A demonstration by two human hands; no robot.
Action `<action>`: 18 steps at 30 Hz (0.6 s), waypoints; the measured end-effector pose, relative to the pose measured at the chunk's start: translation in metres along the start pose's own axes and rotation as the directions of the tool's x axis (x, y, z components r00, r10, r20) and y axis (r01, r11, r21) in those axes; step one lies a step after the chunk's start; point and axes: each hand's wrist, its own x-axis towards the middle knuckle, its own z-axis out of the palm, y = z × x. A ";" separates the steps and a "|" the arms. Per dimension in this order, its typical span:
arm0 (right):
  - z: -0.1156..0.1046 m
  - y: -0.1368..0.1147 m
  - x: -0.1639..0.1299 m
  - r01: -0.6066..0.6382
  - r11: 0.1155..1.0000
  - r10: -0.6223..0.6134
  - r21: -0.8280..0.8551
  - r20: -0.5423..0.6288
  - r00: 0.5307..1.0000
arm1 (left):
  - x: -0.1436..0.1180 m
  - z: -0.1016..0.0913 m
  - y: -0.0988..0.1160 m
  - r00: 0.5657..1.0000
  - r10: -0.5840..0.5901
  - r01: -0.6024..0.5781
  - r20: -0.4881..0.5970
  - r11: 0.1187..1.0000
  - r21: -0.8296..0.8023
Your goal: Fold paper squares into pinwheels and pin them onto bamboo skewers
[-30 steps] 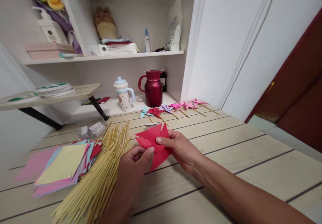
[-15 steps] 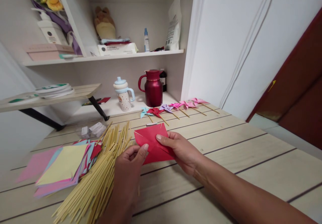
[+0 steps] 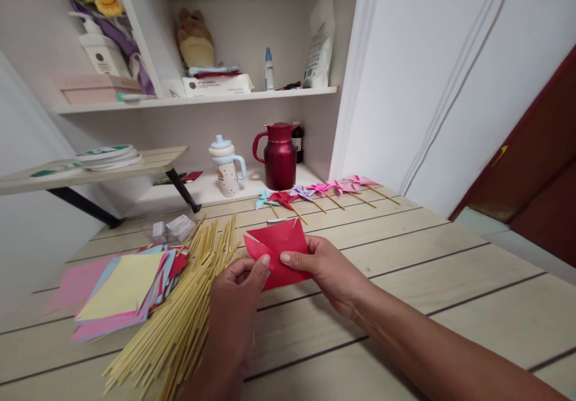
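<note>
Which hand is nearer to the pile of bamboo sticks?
Left. The left hand is right beside the bamboo sticks, pinching the red paper; the right hand holds the paper's far side, farther from them.

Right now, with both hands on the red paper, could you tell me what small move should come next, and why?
Probably fold one cut corner toward the centre. The left hand and right hand pinch the red paper, which shows slits and lies mostly flat, while finished pinwheels lie behind.

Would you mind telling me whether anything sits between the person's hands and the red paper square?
No, nothing does. The left hand and right hand both pinch the red paper square directly, with the bamboo sticks lying off to the left.
</note>
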 end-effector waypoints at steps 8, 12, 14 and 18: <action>0.000 0.003 0.000 0.011 1.000 -0.011 0.024 0.001 1.000 | -0.004 0.005 0.001 0.991 -0.036 0.066 0.131 0.971 -0.228; 0.001 0.007 0.000 0.004 1.000 -0.005 0.029 0.019 1.000 | -0.004 0.007 0.003 0.968 -0.038 0.128 0.247 0.925 -0.358; 0.001 0.008 0.000 0.001 0.999 -0.002 0.032 0.027 1.000 | -0.003 0.006 0.000 0.961 -0.051 0.153 0.273 0.917 -0.369; 0.003 0.010 -0.001 -0.005 0.999 0.004 0.044 0.022 1.000 | -0.001 0.005 -0.005 0.962 -0.059 0.147 0.266 0.934 -0.325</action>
